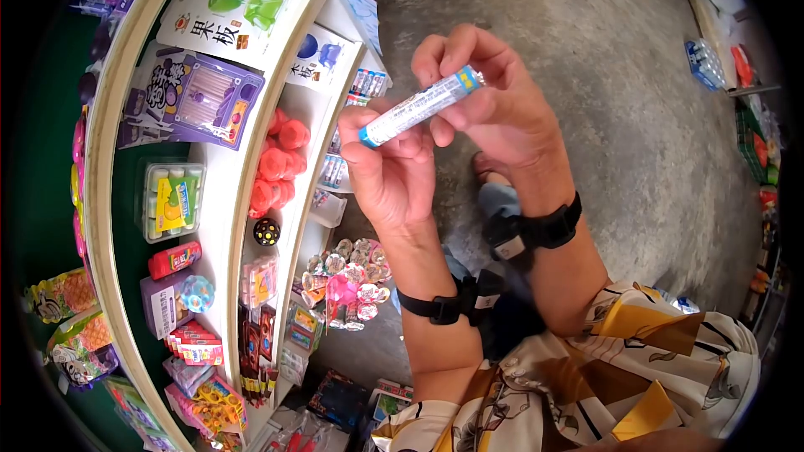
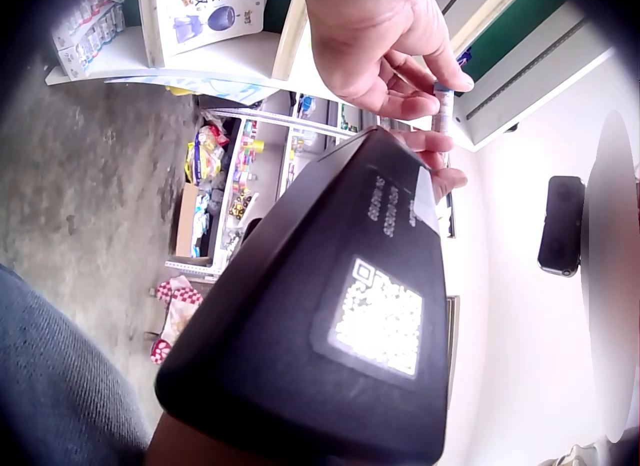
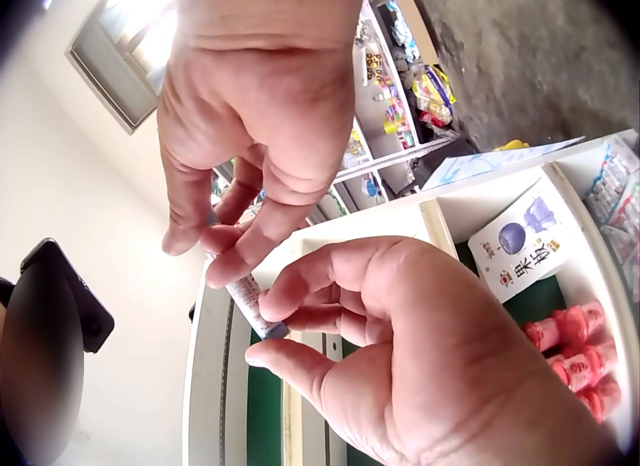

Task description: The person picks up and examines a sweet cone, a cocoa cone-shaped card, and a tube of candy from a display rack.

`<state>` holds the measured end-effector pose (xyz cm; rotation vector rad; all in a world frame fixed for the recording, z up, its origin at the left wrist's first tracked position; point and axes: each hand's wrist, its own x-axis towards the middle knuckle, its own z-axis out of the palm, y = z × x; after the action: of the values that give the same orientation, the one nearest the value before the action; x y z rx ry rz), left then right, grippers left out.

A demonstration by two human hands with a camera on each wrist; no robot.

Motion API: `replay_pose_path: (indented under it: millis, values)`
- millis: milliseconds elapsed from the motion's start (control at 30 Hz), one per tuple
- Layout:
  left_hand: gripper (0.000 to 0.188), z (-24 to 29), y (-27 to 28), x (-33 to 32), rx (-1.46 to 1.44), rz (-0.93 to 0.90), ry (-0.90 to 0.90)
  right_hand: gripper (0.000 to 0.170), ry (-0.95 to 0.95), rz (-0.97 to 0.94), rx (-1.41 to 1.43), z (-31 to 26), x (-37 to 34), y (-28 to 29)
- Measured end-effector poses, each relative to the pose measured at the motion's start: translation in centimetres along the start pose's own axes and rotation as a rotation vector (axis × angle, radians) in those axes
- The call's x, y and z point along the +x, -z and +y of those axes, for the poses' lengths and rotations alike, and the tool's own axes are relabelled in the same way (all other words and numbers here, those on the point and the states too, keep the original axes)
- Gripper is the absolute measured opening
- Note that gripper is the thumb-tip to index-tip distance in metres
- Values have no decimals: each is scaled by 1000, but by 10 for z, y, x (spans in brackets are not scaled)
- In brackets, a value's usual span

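A slim candy roll (image 1: 419,109) in a white printed wrapper with blue ends is held up in front of the shelves, tilted. My left hand (image 1: 394,176) grips its lower left end between thumb and fingers. Near the upper right end, my right hand (image 1: 507,109) pinches it with thumb and fingertips. In the left wrist view, the black wrist device (image 2: 310,316) hides most of the right hand, and the candy roll (image 2: 443,111) shows between the fingertips. From the right wrist, the candy roll (image 3: 245,301) spans both hands' fingers, its upper part covered.
White shelves on the left carry a fruit-jelly bag (image 1: 230,12), a purple pack (image 1: 201,96), red containers (image 1: 280,163) and a clear candy box (image 1: 172,201). Wrapped sweets (image 1: 347,280) stand beside the lower shelf. Concrete floor (image 1: 636,117) lies to the right.
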<state>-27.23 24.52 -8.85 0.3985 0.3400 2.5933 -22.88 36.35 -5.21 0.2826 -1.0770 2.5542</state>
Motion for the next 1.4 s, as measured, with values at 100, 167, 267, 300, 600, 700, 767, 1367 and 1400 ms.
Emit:
replay_pose_path:
  millis: [100,167,267,300,600,700,767,1367,1400]
  values:
    - [40,1,-6,1,10,-12,3,28,0,-28,38,1,1,1]
    - [39,1,-7,1,15,-3,3,32,-2,-91,88,3,1,9]
    - [38,3,-12,2,63,-64,-1,32,4,-92,78,5,1,8]
    - [38,3,-13,2,67,-81,3,32,13,-90,70,5,1,8]
    - [38,7,-13,3,55,-129,13,29,37,-128,56,7,2,6]
    - [38,8,-12,3,69,-143,13,29,42,-136,55,7,3,6]
    - [38,9,-9,3,74,-161,14,28,49,-137,51,7,3,6]
    - [38,9,-1,1,38,-214,-4,27,47,-131,64,4,1,6]
    - [38,9,-2,2,38,-211,-4,27,49,-132,63,4,1,7]
